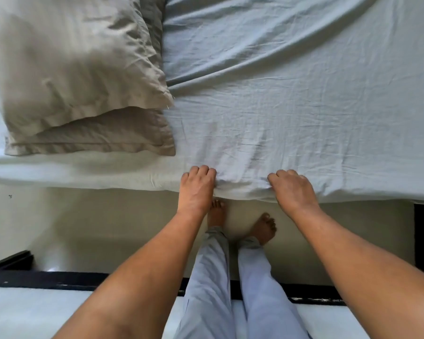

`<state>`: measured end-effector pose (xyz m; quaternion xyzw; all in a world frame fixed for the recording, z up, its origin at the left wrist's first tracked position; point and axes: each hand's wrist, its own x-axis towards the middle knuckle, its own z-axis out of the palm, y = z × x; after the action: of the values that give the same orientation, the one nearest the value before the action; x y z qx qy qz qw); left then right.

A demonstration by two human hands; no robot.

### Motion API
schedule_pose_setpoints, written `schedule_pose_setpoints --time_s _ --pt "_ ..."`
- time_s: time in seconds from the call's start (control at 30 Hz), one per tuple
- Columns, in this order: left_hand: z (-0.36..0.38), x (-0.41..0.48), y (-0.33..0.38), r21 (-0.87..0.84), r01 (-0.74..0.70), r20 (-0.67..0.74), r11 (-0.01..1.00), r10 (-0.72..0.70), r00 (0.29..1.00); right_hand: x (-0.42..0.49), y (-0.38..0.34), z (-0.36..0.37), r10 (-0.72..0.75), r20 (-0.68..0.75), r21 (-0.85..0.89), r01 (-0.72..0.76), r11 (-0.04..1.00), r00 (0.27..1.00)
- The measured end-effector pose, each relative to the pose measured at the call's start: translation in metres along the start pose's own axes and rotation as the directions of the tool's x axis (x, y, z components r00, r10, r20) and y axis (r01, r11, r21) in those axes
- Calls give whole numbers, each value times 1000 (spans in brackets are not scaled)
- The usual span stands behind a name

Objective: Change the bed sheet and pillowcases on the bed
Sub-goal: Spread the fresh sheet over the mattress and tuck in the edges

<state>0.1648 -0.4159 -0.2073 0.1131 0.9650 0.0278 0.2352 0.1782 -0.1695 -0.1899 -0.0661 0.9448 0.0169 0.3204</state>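
Only the head view to go on here, looking straight down over the side of the bed.

Both hands are on the near edge of the pale blue sheet (279, 94), right where it drops over the side of the mattress (71, 172). The left hand (197, 187) and right hand (291, 189) sit near each other, knuckles up. The fingers are curled in and bunch a fold of the fabric, so each one has a proper grip on the sheet, not just a flat palm on it.

The sheet covers the middle and right of the bed and is pretty wrinkled. On the left the white mattress shows, with two beige pillows (71, 69) stacked on it, cases on. The sheet's left edge runs just beside or slightly under them, hard to say which. Bare feet (263, 228) are on the floor (83, 228), close up to the bed.

My read is that this is the sheet step, and the pillowcases aren't touched yet. Honestly I can't tell if the blue one is coming off or going on. Either way the next move needs a firm, even pull with both hands along that edge. The pillows probably want lifting clear first, since their weight could pin the left side and drag everything crooked.
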Motion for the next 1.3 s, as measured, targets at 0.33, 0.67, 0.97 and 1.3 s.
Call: schedule_pose_setpoints --time_s 0.33,0.67,0.97,1.3 --pt "0 -10 -13 15 -263 145 965 258 955 -9 5 7 -152 97 18 151 988 984" --pt "-31 25 15 -62 -157 74 986 162 984 13 32 -21 3 -108 117 10 993 994" --pt "-74 85 95 -97 -116 261 989 137 956 25 126 -49 282 -63 293 -252 922 957" --pt "-59 184 286 -79 -155 317 985 173 933 31 345 -3 292 176 259 -331 907 940"
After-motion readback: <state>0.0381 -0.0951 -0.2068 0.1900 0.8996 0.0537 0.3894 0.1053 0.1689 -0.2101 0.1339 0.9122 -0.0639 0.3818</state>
